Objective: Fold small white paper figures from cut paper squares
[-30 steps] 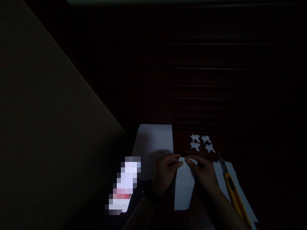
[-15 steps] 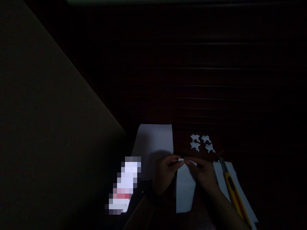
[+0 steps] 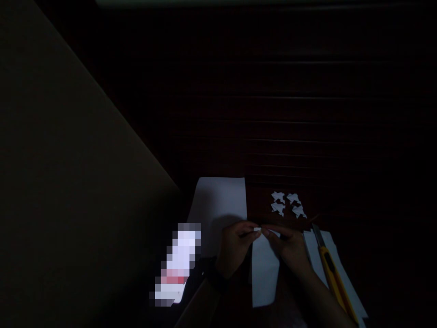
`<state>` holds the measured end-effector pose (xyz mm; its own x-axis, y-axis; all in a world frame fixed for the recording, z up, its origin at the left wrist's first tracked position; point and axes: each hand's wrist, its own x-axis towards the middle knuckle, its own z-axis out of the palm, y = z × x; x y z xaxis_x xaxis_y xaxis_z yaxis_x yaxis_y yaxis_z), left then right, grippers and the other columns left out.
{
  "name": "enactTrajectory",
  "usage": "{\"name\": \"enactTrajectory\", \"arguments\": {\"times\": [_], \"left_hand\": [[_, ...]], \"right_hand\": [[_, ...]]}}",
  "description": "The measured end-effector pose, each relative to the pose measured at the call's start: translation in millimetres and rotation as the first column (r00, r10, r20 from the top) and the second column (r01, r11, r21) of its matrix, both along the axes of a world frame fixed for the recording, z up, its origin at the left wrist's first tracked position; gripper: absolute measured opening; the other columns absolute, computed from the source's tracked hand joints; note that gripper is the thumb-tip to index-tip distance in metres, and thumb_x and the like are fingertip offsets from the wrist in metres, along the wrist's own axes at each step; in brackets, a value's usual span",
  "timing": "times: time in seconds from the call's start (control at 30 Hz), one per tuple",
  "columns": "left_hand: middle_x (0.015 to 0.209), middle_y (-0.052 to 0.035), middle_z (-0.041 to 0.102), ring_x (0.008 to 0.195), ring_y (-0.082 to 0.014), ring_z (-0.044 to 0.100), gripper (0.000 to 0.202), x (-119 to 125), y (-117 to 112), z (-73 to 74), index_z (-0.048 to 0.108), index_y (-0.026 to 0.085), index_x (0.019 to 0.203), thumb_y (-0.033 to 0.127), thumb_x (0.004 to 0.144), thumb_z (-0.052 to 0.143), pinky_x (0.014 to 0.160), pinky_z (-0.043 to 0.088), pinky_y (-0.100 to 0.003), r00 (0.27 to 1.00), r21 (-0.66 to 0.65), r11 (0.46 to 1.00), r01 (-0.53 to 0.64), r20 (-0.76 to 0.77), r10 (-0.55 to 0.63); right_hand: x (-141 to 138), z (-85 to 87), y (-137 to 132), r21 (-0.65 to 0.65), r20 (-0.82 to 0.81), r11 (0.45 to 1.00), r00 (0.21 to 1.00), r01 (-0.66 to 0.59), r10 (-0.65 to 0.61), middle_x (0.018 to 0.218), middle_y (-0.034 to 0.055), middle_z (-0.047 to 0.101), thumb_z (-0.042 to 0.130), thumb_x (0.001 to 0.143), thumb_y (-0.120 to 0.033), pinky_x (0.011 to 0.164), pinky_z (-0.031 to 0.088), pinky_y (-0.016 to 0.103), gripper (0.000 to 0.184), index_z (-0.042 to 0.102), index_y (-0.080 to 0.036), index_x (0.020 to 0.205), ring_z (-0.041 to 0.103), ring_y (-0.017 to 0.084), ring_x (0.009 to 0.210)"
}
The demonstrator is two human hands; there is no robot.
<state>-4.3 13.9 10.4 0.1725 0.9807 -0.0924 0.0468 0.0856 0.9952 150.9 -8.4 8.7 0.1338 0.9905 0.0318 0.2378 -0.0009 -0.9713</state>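
A long strip of white paper hangs down toward me, its far end pinched between both hands. My left hand is closed on the top left of the strip, thumb and fingers pressed together. Close beside it, my right hand grips the top right part, and the two thumbs almost meet. The fold at the fingertips is too dark to make out. Beyond my hands lie several small folded paper figures, grouped on the dark table.
A white sheet lies behind my left hand. To the left glows a blurred, phone-like screen. On the right, a yellow box cutter with its blade out rests on a paper stack. A pale wall rises at left.
The strip's near end has shifted slightly toward me and to the right. Both hands keep nearly the same place and grip.
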Motion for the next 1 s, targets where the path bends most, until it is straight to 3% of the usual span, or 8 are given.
{"name": "enactTrajectory", "arguments": {"times": [0.7, 1.0], "left_hand": [[0.072, -0.0035, 0.068, 0.069, -0.0164, 0.064, 0.027, -1.1, -0.6, 3.4, 0.065, 0.017, 0.094, 0.029, 0.071, 0.067, 0.062, 0.048, -0.022, 1.000, 0.002, 1.000, 0.014, -0.023, -0.014], [0.076, -0.0053, 0.069, 0.071, -0.0168, 0.064, 0.022, -2.0, -1.0, 0.6, 0.067, 0.016, 0.088, 0.030, 0.072, 0.066, 0.061, 0.048, -0.021, 0.999, 0.006, 0.999, 0.042, -0.013, -0.042]], "right_hand": [[0.7, 0.9, -1.1, -0.025, 0.034, 0.999, 0.999, 0.029, -0.028, 0.083, 0.0017, 0.073, 0.066, 0.073, -0.031, 0.068, 0.051, 0.029, 0.014, 0.073, -0.025, 0.083, 0.066, 0.021, 0.075], [1.7, 0.0, 0.0, -0.051, 0.051, 0.998, 0.998, 0.048, -0.045, 0.080, 0.0016, 0.073, 0.068, 0.072, -0.032, 0.065, 0.050, 0.028, 0.013, 0.073, -0.024, 0.081, 0.065, 0.020, 0.073]]}}
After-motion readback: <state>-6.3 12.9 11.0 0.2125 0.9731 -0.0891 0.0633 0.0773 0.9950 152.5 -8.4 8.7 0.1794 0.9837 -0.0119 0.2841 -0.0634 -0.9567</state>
